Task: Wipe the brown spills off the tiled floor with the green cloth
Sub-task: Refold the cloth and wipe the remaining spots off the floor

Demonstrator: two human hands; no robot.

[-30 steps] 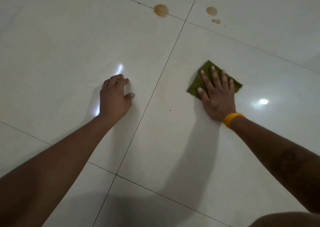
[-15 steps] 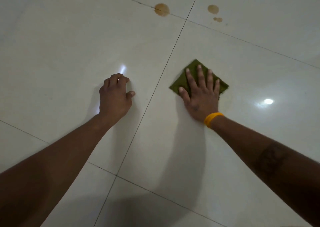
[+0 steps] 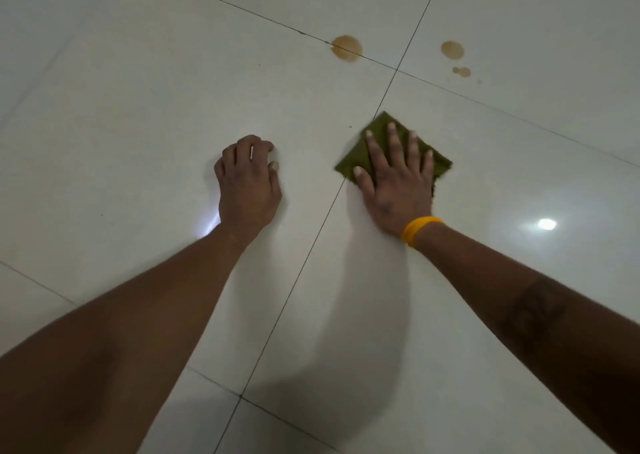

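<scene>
A folded green cloth (image 3: 381, 131) lies flat on the white tiled floor (image 3: 138, 107), right beside a grout line. My right hand (image 3: 396, 179), with a yellow wristband, presses on the cloth with straight, spread fingers. Brown spills sit farther away: a larger round one (image 3: 347, 48) on a grout line, another round one (image 3: 452, 50) to its right, and a small one (image 3: 461, 71) just below that. My left hand (image 3: 247, 179) rests on the floor to the left of the cloth, fingers curled under, holding nothing.
Dark grout lines cross the glossy floor, meeting at a junction (image 3: 396, 70) just beyond the cloth. A bright light reflection (image 3: 547, 224) shows on the tile to the right. My forearms fill the lower corners.
My right hand has slid the green cloth leftward across the tile to the grout line. The view has shifted, so the spills now appear lower and closer. The left hand stays planted.
</scene>
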